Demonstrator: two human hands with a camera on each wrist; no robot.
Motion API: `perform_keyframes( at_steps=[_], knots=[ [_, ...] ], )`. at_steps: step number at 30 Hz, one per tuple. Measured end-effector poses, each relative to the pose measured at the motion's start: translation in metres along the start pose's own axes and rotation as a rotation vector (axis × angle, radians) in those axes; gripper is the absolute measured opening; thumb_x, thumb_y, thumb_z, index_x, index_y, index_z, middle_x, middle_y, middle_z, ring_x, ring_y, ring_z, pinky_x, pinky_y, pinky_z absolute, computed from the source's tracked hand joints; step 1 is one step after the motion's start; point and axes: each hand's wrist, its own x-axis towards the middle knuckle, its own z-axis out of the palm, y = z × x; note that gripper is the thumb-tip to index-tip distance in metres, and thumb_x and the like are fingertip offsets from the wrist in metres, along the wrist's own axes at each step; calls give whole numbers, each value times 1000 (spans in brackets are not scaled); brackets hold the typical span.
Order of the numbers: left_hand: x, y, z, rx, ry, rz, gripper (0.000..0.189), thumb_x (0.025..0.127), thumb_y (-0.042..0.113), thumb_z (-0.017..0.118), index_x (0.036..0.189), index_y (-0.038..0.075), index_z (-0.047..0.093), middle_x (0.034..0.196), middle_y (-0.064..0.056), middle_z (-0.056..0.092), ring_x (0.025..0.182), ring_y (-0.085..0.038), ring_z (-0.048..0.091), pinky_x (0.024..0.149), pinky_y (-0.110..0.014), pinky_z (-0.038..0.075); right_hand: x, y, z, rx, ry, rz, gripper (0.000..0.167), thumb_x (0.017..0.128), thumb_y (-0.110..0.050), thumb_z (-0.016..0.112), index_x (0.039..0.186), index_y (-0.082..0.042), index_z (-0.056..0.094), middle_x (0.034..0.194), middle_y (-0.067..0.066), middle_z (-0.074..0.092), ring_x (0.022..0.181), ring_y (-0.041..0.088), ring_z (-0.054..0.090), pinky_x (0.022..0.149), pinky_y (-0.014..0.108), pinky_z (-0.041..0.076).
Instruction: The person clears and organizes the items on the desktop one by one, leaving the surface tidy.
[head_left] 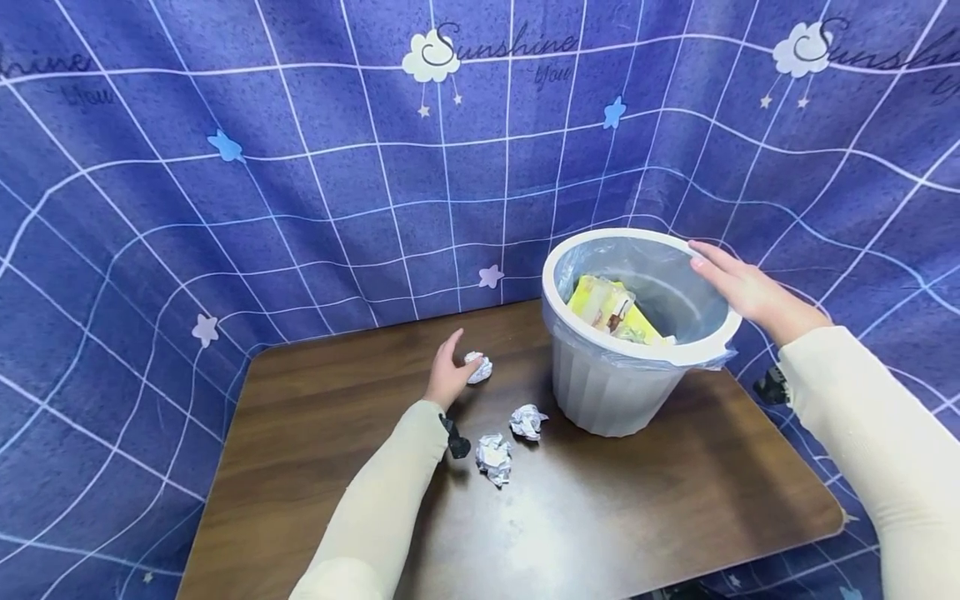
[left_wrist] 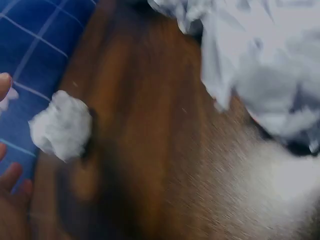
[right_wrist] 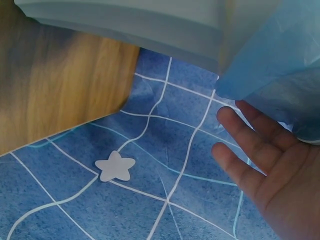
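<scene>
On the brown table, my left hand point(head_left: 447, 374) reaches beside a crumpled white paper ball point(head_left: 477, 367), thumb and fingers spread. A gap shows between those fingers and the same paper ball point(left_wrist: 62, 126) in the left wrist view. Two more crumpled papers lie nearer me, one by the bin point(head_left: 528, 422) and one point(head_left: 494, 459) close to my left wrist. My right hand point(head_left: 742, 287) rests at the right rim of a white trash bin point(head_left: 611, 387), its fingers fairly straight. Several of these fingers point(right_wrist: 245, 135) show outside the bin, beneath its bluish liner point(right_wrist: 270, 55).
Inside the bin lie yellow and clear wrappers point(head_left: 611, 308). The bin stands on the right part of the wooden table point(head_left: 315, 433). A blue grid-patterned curtain point(head_left: 337, 183) hangs behind and around the table's sides.
</scene>
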Motion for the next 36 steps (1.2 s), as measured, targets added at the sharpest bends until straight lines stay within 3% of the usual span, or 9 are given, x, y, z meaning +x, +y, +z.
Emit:
perform_keyframes(
  at_steps=[7, 13, 17, 21, 26, 36],
  knots=[
    [-3, -14, 1, 93, -137, -12, 89, 81, 16, 83, 157, 12, 36, 154, -24, 41, 141, -43, 38, 117, -53, 29, 2, 1, 0, -5, -12, 13, 69, 106, -56, 26, 163, -18, 15, 164, 26, 18, 145, 55, 19, 113, 70, 18],
    [-1, -19, 4, 194, -182, -12, 86, 81, 18, 82, 156, 13, 39, 152, -25, 44, 136, -50, 39, 114, -58, 30, 3, -1, 1, 13, -7, 12, 71, 106, -57, 27, 163, -17, 15, 164, 26, 19, 145, 55, 20, 114, 69, 18],
    [-1, -21, 9, 243, -173, 13, 77, 81, 15, 80, 150, 10, 46, 145, -25, 52, 130, -48, 46, 110, -56, 32, 2, -1, 1, 16, 7, 12, 72, 106, -57, 28, 163, -16, 16, 164, 26, 18, 146, 55, 18, 115, 68, 16],
    [0, -22, 16, 237, -124, 24, 67, 81, 12, 79, 143, 7, 54, 136, -23, 60, 123, -44, 54, 106, -53, 33, 1, 0, 0, 17, 13, 7, 71, 106, -56, 28, 163, -14, 18, 163, 26, 20, 145, 55, 19, 115, 68, 17],
    [-1, -20, 17, 231, -59, -33, 58, 82, 14, 80, 136, 9, 60, 131, -18, 65, 115, -42, 57, 101, -50, 34, 1, 0, 0, 20, 11, 3, 71, 106, -56, 28, 163, -15, 17, 163, 26, 20, 146, 54, 19, 115, 68, 17],
    [2, 1, 2, 210, -30, -112, 55, 85, 21, 78, 136, 14, 61, 130, -13, 67, 111, -40, 51, 96, -48, 35, 0, 1, 0, 15, 5, 3, 71, 106, -56, 27, 163, -15, 16, 163, 27, 20, 145, 55, 19, 115, 68, 16]
  ],
)
